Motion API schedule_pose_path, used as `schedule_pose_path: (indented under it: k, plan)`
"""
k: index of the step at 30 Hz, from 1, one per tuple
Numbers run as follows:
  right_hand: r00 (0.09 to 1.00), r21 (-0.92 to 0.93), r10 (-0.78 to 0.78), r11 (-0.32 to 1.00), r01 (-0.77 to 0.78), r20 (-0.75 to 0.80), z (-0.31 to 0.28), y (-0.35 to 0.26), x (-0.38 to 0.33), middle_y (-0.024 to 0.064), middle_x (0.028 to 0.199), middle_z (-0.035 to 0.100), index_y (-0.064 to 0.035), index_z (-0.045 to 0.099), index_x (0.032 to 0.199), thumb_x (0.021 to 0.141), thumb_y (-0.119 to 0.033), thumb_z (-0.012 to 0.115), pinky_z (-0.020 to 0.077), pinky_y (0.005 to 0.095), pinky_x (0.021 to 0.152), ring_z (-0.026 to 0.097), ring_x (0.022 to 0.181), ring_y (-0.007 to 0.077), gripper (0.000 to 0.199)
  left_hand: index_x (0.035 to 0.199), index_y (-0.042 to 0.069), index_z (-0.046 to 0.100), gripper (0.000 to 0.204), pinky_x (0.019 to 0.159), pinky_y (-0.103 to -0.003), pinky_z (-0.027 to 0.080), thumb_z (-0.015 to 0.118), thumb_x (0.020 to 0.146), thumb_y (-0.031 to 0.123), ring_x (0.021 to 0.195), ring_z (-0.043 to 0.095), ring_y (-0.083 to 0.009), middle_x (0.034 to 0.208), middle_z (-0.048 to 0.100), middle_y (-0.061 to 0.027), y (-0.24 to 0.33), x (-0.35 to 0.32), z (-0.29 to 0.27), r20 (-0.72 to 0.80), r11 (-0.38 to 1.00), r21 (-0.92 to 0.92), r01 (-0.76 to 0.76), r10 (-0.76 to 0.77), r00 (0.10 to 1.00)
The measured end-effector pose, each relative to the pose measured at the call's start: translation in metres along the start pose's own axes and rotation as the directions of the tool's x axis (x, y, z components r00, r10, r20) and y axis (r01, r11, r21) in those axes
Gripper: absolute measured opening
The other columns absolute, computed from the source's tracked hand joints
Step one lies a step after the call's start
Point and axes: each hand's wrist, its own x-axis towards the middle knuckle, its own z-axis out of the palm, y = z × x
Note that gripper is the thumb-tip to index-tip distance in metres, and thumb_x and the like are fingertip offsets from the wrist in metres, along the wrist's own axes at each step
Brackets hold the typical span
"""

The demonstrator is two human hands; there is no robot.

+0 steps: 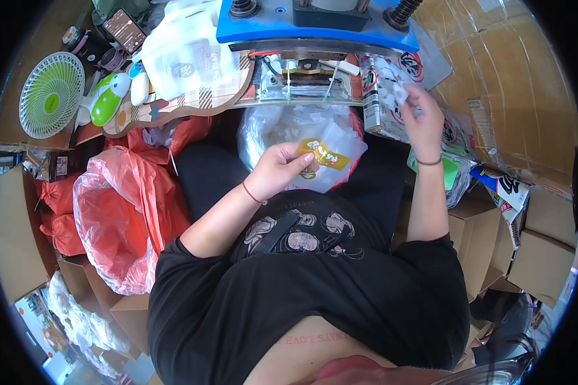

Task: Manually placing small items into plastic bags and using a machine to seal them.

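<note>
Over my lap, my left hand [280, 169] is closed on a frosted translucent plastic bag [351, 142] with a gold printed panel [338, 158]. The thumb lies on top of the bag's near corner. Off to the right, my right hand [424, 125] pinches a small white piece [401, 95] between thumb and fingertips. Its exact kind is too small to make out. That hand is at the edge of an open white carton [370, 113] with red and black print, where more small white pieces [384, 69] lie.
A blue-plated press [315, 35] stands ahead. Below it, a clear plastic sack [257, 131] holds translucent bags. At left are a red-lined bin bag [96, 212], a green-and-white fan [51, 95], a phone [124, 30] and a stack of translucent bags [186, 58]. Cardboard [514, 83] walls the right side.
</note>
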Motion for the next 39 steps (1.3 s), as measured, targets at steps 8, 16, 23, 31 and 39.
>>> schedule_pose_path:
  k: [8, 16, 23, 31, 39]
  plan:
    - [0.795, -0.407, -0.480, 0.686, 0.604, 0.372, 0.006, -0.101, 0.010, 0.0030, 0.085, 0.065, -0.0087, 0.068, 0.098, 0.075, -0.009, 0.071, 0.0521, 0.0333, 0.063, 0.065, 0.075, 0.0205, 0.022, 0.110, 0.000, 0.069, 0.023, 0.082, -0.024, 0.050, 0.061, 0.100, 0.020, 0.087, 0.063, -0.0069, 0.094, 0.073, -0.0034, 0.017, -0.003, 0.012, -0.006, 0.991, 0.108, 0.081, -0.081, 0.997]
    - [0.643, -0.358, -0.487, 0.556, 0.750, 0.591, -0.004, -0.109, 0.013, 0.0025, 0.093, 0.065, -0.0091, 0.068, 0.101, 0.073, -0.004, 0.067, 0.0522, 0.0325, 0.065, 0.064, 0.086, 0.0199, 0.028, 0.114, -0.002, 0.067, 0.024, 0.083, -0.026, 0.052, 0.061, 0.100, 0.017, 0.090, 0.065, -0.0086, 0.102, 0.072, -0.0066, 0.023, -0.002, 0.020, 0.118, 0.978, -0.161, 0.132, -0.114, 0.987]
    - [0.878, -0.237, -0.383, 0.859, 0.453, 0.288, -0.011, -0.036, 0.023, 0.0094, 0.101, 0.066, -0.0067, 0.065, 0.114, 0.081, 0.003, 0.061, 0.0519, 0.0358, 0.082, 0.063, 0.096, 0.0298, 0.035, 0.114, -0.001, 0.068, 0.023, 0.082, -0.028, 0.054, 0.064, 0.096, 0.013, 0.091, 0.067, -0.0130, 0.103, 0.072, -0.0083, 0.013, 0.009, 0.010, 0.091, 0.934, -0.318, 0.161, -0.139, 0.986]
    - [0.992, -0.275, -0.038, 0.959, 0.071, 0.123, 0.005, 0.009, -0.013, 0.0143, 0.109, 0.065, -0.0050, 0.059, 0.123, 0.086, 0.002, 0.060, 0.0494, 0.0379, 0.089, 0.063, 0.105, 0.0321, 0.038, 0.113, -0.003, 0.065, 0.028, 0.078, -0.030, 0.055, 0.068, 0.092, 0.015, 0.085, 0.066, -0.0158, 0.103, 0.071, -0.0105, 0.033, 0.053, -0.033, -0.094, 0.940, -0.336, 0.064, -0.101, 0.990]
    - [0.997, -0.264, -0.018, 0.964, 0.038, 0.077, -0.001, 0.026, -0.012, 0.0139, 0.099, 0.063, -0.0038, 0.056, 0.124, 0.088, 0.000, 0.061, 0.0493, 0.0369, 0.086, 0.064, 0.096, 0.0297, 0.037, 0.135, 0.001, 0.048, 0.057, 0.082, -0.038, 0.053, 0.072, 0.089, 0.024, 0.098, 0.065, -0.0306, 0.140, 0.048, -0.0266, 0.053, 0.029, -0.113, -0.460, 0.596, 0.800, -0.067, 0.682, 0.569]
